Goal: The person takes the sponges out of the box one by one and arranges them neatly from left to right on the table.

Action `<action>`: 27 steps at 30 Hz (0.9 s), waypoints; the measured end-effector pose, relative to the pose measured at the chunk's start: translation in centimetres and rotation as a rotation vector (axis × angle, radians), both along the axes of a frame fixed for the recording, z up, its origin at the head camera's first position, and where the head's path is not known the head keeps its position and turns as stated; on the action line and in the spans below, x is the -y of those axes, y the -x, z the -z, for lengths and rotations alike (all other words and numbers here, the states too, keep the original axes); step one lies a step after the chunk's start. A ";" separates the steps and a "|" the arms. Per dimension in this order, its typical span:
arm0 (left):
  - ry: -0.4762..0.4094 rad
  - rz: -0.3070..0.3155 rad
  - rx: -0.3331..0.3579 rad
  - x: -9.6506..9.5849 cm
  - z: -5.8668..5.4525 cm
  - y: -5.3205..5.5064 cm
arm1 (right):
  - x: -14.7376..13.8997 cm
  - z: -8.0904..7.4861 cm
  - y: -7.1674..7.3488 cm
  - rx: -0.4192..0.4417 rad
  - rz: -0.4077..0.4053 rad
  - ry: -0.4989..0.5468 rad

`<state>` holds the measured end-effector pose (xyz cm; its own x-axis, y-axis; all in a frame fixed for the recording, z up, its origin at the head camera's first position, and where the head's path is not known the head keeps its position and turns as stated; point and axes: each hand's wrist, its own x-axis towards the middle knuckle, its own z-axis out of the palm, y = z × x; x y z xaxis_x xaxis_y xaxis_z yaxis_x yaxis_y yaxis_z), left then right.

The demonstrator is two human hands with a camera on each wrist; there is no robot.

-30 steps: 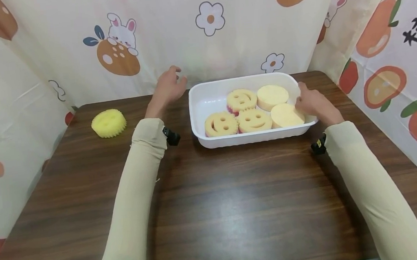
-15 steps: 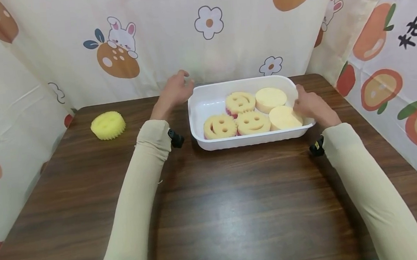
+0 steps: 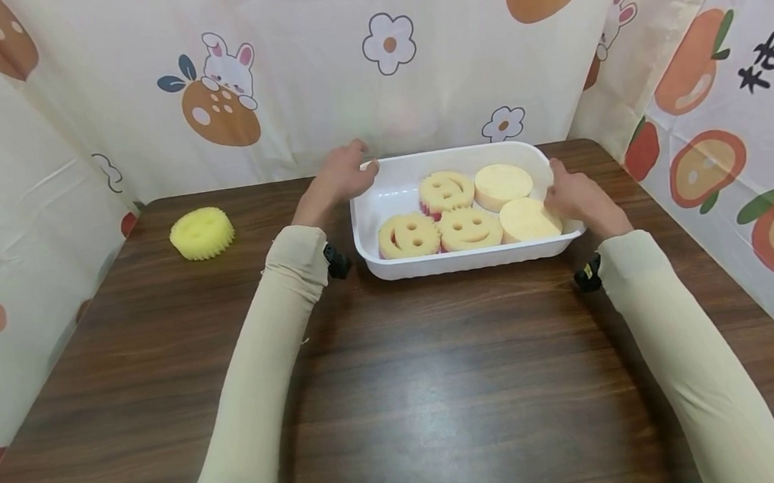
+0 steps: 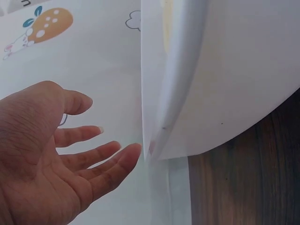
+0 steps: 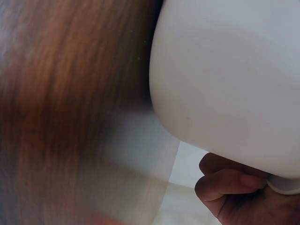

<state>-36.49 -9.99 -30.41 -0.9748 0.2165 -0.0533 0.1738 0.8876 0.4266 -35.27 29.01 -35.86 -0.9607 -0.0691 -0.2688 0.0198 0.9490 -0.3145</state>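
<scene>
A white rectangular tray (image 3: 443, 266) stands at the back of the table. In it lie three round smiley-face sponges (image 3: 470, 229), pale on top with pink undersides, and two plain round yellow sponges (image 3: 504, 182). My right hand (image 3: 580, 196) pinches the tray's right rim; in the right wrist view its curled fingers (image 5: 225, 183) meet the edge. At the back left corner of the tray is my left hand (image 3: 341, 177), its fingers spread and loosely bent. The left wrist view has the left fingertips (image 4: 129, 154) close to the rim; whether they touch it I cannot tell.
A bright yellow smiley-face sponge (image 3: 202, 233) lies apart at the table's back left. The dark wood-grain table (image 3: 399, 392) extends toward me. Printed curtains (image 3: 318, 65) hang along the back and both sides.
My left hand has moved to the right, up to the tray's left end. The right hand keeps its hold on the rim. The camera view has shifted slightly.
</scene>
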 end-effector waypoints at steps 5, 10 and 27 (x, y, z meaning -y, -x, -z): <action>0.018 0.020 0.020 -0.3 -0.2 0.0 | -0.2 0.1 0.0 -0.002 0.000 0.004; 0.014 0.046 0.016 -0.8 -0.3 -0.1 | -0.3 0.1 0.2 -0.006 0.007 -0.002; 0.033 0.063 0.048 -2.2 -0.5 -0.1 | -0.2 0.3 0.2 -0.005 0.004 0.005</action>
